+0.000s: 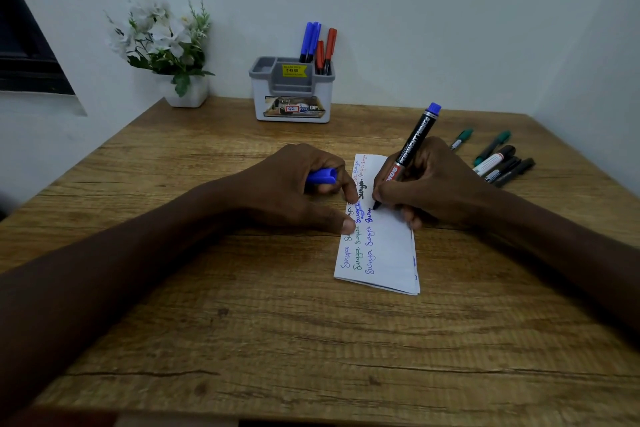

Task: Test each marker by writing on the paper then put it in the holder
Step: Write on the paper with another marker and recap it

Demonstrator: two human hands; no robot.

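- Currently, your right hand [436,184] grips the blue permanent marker [417,139], with the fingers curled round its lower barrel. The tip touches the paper at the end of a blue written word, and the barrel tilts up and away from you.
- Your left hand [287,191] holds the blue cap [321,176] in its curled fingers. Its thumb and forefinger press on the paper's left edge.
- The paper [391,253] is a folded white sheet lying lengthwise on the wooden table [242,322] between your hands. It carries rows of one handwritten word in blue, green, black and red.
- The holder [292,94] stands at the table's far edge, by the wall. Blue markers [310,40] and red markers [328,48] stand upright in its right compartment.
- Loose markers [498,163], green-capped and black, lie grouped on the table to the right of your right hand, apart from the paper.
- A white pot of flowers [166,42] stands left of the holder.
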